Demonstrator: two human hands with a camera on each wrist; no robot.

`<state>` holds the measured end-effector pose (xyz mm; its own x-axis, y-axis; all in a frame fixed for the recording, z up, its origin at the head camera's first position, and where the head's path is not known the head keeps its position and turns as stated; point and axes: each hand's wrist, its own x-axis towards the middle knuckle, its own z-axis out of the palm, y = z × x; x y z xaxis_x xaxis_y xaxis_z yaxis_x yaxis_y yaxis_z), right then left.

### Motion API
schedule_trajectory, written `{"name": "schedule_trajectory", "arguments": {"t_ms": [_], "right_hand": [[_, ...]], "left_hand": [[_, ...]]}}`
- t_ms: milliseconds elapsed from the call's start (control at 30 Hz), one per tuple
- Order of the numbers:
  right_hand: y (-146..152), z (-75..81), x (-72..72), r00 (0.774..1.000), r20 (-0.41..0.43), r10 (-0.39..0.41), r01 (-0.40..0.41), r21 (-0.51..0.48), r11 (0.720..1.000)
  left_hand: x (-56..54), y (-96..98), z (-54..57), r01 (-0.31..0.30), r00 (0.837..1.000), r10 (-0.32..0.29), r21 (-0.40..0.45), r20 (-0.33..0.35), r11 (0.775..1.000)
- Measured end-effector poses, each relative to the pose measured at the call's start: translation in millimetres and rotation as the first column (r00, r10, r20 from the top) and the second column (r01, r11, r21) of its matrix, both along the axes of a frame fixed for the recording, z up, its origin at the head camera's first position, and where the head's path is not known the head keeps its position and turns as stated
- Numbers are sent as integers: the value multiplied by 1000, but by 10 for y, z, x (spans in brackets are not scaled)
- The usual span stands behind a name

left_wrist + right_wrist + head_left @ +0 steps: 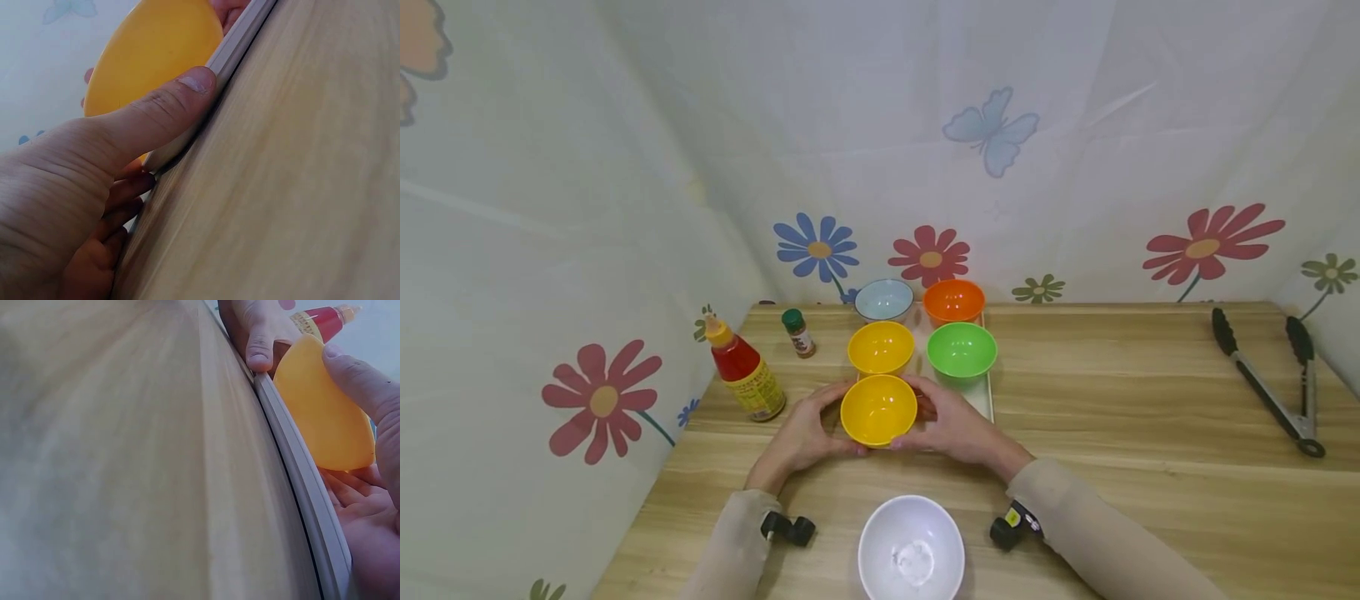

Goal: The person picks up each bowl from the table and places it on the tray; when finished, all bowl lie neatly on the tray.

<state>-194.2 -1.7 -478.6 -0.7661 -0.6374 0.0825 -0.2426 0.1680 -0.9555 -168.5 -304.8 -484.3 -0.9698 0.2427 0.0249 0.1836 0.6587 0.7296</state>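
The front yellow bowl [878, 410] sits on the near end of a pale tray [984, 397], between both hands. My right hand [957, 423] holds this bowl, its thumb at the rim and its fingers bent behind the side. At the tray's left front corner, my left hand [808, 433] has its thumb [181, 97] on the tray edge and its fingers bent round the corner. Behind stand a second yellow bowl [881, 348], a green bowl [962, 352], an orange bowl [953, 301] and a light blue bowl [883, 300].
A white bowl [912, 548] stands at the near edge, between the forearms. On the left are a red sauce bottle [747, 371] and a small green-capped spice jar [799, 334]. Black-tipped tongs [1273, 387] lie far right. A flowered curtain [865, 125] hangs behind the wooden table [1112, 383].
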Motion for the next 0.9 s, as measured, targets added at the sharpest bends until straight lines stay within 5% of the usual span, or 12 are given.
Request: {"name": "schedule_trajectory", "arguments": {"t_ms": [533, 900], "right_hand": [[114, 96, 49, 998, -8, -66, 66, -16, 998], [346, 398, 138, 990, -68, -127, 122, -80, 989]], "left_hand": [[-21, -28, -17, 22, 1000, -21, 7, -22, 1000], [-3, -5, -22, 6, 1000, -6, 4, -12, 1000]]}}
